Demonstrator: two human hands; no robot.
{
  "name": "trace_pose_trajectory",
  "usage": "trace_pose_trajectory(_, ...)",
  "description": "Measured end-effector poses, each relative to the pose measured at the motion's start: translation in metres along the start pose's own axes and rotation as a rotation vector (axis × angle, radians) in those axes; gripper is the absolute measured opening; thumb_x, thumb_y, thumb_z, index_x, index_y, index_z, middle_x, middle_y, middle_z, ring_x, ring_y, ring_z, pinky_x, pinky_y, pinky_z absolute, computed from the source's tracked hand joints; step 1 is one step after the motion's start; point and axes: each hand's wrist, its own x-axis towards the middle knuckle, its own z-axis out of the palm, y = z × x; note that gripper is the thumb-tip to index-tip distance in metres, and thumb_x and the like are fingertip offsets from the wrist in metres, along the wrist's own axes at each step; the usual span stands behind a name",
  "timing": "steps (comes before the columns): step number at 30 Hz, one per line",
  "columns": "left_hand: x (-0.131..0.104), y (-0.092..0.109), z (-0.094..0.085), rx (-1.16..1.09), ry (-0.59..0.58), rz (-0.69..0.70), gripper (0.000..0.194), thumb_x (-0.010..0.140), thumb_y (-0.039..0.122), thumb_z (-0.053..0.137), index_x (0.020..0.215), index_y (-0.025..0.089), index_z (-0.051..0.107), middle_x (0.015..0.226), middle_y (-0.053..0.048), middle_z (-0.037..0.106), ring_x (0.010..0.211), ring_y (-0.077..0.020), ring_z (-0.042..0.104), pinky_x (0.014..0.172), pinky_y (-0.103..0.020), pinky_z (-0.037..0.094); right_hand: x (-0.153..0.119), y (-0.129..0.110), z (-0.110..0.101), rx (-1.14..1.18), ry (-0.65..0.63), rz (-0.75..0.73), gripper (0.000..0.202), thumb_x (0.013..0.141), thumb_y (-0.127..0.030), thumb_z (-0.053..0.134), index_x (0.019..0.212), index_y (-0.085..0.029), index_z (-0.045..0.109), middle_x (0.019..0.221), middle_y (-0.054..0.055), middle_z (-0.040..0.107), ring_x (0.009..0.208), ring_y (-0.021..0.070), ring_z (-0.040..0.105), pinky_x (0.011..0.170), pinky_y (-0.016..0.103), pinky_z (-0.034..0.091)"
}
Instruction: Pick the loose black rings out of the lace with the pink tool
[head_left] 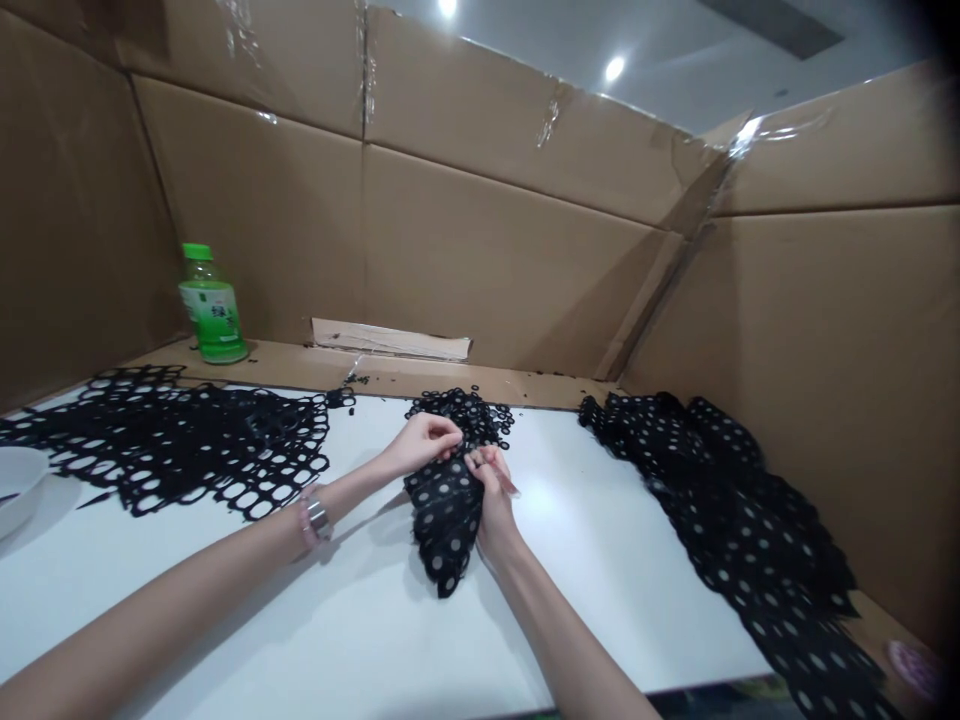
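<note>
The ring pile [469, 408] on the table [615, 590] has netting [195, 435] to its left, a fabric heap [720, 500] right, a fabric piece [442, 525] before it and a drink bottle [215, 315] behind-left.

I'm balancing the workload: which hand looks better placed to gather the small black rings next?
Probably the left: the left hand is close to the small black rings, while the right hand sits lower in view, holding the polka-dot cloth.
</note>
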Motion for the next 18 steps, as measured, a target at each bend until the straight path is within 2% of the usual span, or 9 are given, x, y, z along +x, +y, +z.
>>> trace_pose_trajectory(4,0.038,-0.008,-0.007,0.1,0.191,0.026,0.027,0.078,0.03,0.044,0.079,0.01,0.063,0.067,-0.007,0.065,0.057,-0.0158,0.059,0.059,-0.028,0.049,-0.002,0.0,-0.001,-0.015,0.024,-0.023,0.024,0.067,-0.018,0.053,0.068,-0.022,0.03,0.065,-0.005,0.033,0.059,0.0111,0.035,0.057,0.023,0.032)
trace_pose_trajectory(6,0.052,-0.009,-0.01,0.156,0.2,0.061,0.021,0.073,0.024,0.05,0.081,0.012,0.065,0.074,-0.008,0.068,0.068,-0.019,0.062,0.069,-0.031,0.049,-0.004,-0.002,-0.001,-0.061,0.005,-0.016,0.026,0.067,-0.02,0.058,0.069,-0.023,0.032,0.066,-0.005,0.034,0.058,0.011,0.034,0.057,0.022,0.031)
trace_pose_trajectory(8,0.056,-0.006,-0.008,0.196,0.155,0.101,0.02,0.068,0.018,0.054,0.083,0.014,0.067,0.083,-0.007,0.069,0.079,-0.0213,0.063,0.078,-0.033,0.048,-0.006,-0.005,-0.001,-0.081,-0.028,0.004,0.029,0.067,-0.022,0.061,0.071,-0.023,0.033,0.067,-0.006,0.036,0.059,0.011,0.035,0.057,0.022,0.031)
trace_pose_trajectory(10,0.047,-0.001,-0.003,0.222,0.11,0.139,0.025,0.068,0.016,0.053,0.09,0.015,0.067,0.095,-0.007,0.069,0.092,-0.0222,0.061,0.085,-0.034,0.046,-0.008,-0.007,-0.001,-0.051,-0.06,0.023,0.03,0.067,-0.022,0.063,0.073,-0.023,0.033,0.068,-0.006,0.038,0.06,0.0112,0.037,0.058,0.023,0.032)
trace_pose_trajectory(13,0.017,0.01,0.002,0.217,0.028,0.224,0.026,0.076,0.019,0.051,0.097,0.016,0.065,0.108,-0.008,0.064,0.101,-0.0202,0.057,0.088,-0.031,0.044,-0.008,-0.01,-0.001,-0.002,-0.094,0.027,0.03,0.067,-0.022,0.063,0.074,-0.023,0.034,0.07,-0.005,0.04,0.06,0.0114,0.038,0.058,0.023,0.034)
trace_pose_trajectory(16,-0.014,0.018,0.0,0.134,-0.15,0.283,0.024,0.082,0.029,0.049,0.091,0.014,0.065,0.099,-0.008,0.065,0.093,-0.0181,0.058,0.082,-0.027,0.044,-0.008,-0.011,-0.002,-0.011,-0.114,0.01,0.03,0.066,-0.023,0.063,0.075,-0.024,0.034,0.068,-0.006,0.038,0.059,0.0115,0.038,0.058,0.023,0.033)
trace_pose_trajectory(18,-0.026,0.018,-0.005,0.1,-0.233,0.243,0.024,0.082,0.033,0.051,0.092,0.015,0.064,0.096,-0.006,0.066,0.092,-0.018,0.058,0.082,-0.027,0.042,-0.008,-0.011,-0.003,-0.045,-0.122,-0.004,0.031,0.066,-0.023,0.063,0.074,-0.024,0.034,0.067,-0.006,0.037,0.059,0.0116,0.038,0.059,0.023,0.033)
